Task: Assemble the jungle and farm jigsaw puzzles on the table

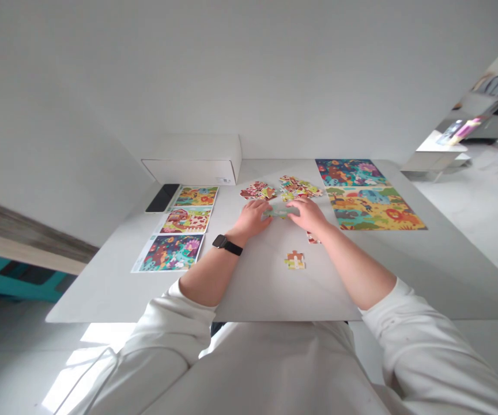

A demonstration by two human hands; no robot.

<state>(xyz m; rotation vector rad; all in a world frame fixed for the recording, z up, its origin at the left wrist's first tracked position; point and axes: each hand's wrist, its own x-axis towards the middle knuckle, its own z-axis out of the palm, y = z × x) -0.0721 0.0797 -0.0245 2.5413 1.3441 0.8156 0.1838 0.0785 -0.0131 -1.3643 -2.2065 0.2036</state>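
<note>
A pale green strip of jigsaw pieces (280, 211) lies flat between my two hands in the middle of the table. My left hand (254, 218), with a black watch on its wrist, grips the strip's left end with bent fingers. At the other end, my right hand (307, 214) has its thumb and fingers closed on the strip. Just beyond my hands are a pile of reddish jigsaw pieces (257, 190) and a pile of mixed jigsaw pieces (300, 188). Red-and-white pieces (313, 237) are partly hidden under my right wrist. Closer to me sits a small brown-and-green piece (295, 260).
Two finished-looking jigsaw pictures (376, 207) lie at the right. Picture sheets (185, 221) line the left side, with a black phone (162, 197) beside them. A white box (191, 167) stands at the back left, near the wall. The table's edge (283, 321) is by my body.
</note>
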